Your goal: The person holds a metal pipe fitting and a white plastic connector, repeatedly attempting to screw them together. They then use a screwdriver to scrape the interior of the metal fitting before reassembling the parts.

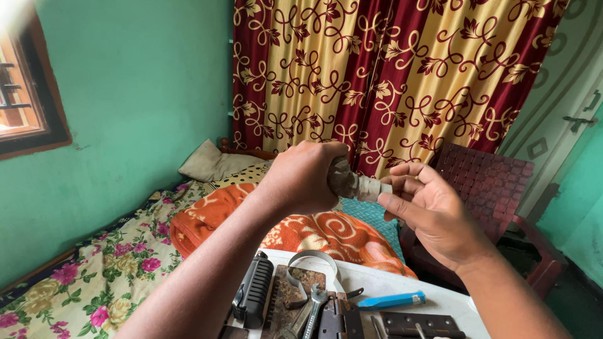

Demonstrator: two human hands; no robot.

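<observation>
A: Start with the big things. What fills the frame?

B: A red and gold floral curtain [389, 81] across the upper middle, a green wall [138, 94] at the left, and a bed [94, 276] with a flowered sheet in the lower left, an orange blanket [314, 232] bunched on it. A dark red chair [487, 188] stands at the right.

A: And closer in?

B: A white table [402, 285] along the bottom edge, carrying a black ribbed grip [254, 290], a spanner [308, 314], rusty hinges [377, 323] and a blue pen-like tool [392, 301].

A: The hands?

B: Both are raised at the centre of the frame, well above the table. The left hand [301, 179] is wrapped tight around the dark end of a small grimy cylindrical part [355, 184]. The right hand [433, 216] has its fingers [402, 185] pinched on the paler end.

A: What could go wrong?

B: In my judgement, the part looks dirty, perhaps greasy. If one grip slips, it could drop onto the tools below or roll off the table's edge.
</observation>
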